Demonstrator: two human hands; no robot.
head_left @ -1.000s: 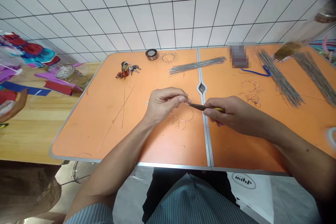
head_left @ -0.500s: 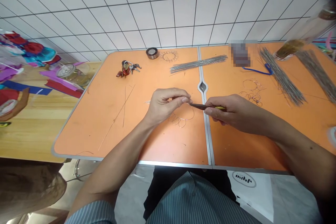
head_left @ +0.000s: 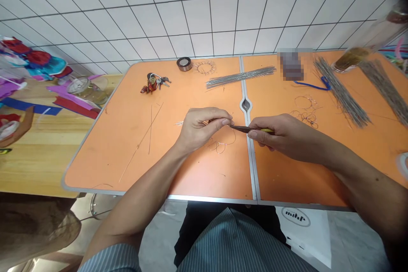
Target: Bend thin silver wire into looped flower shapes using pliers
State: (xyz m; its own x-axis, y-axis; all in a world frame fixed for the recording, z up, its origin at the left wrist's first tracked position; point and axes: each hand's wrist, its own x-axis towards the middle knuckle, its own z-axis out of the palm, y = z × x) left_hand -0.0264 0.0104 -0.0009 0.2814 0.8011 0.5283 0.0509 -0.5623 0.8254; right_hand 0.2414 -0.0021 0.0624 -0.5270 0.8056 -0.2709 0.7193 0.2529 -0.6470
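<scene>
Over the middle of the orange table (head_left: 197, 178), my left hand (head_left: 204, 129) pinches a thin wire piece between thumb and forefinger. Part of that wire hangs below my fingers as a looped wire ring (head_left: 220, 146), with small petal-like loops. My right hand (head_left: 280, 136) is wrapped round pliers (head_left: 241, 128) with a yellow handle. The dark jaws point left and meet the wire at my left fingertips; how firmly they grip it is too small to tell. Thin wire ends stick out on the left side of my left hand.
Wire bundles lie at the back (head_left: 240, 77) and right (head_left: 342, 92). Tape (head_left: 184, 64), keys (head_left: 156, 82), a wire circle (head_left: 204, 67) and looped wire shapes (head_left: 306, 110) are on the table. Two loose wires (head_left: 151, 129) cross at left. A bottle (head_left: 353, 57) stands back right.
The looped wire ring has turned slightly under my left hand, so fewer of its small loops show. Both hands and the pliers stay almost in the same place.
</scene>
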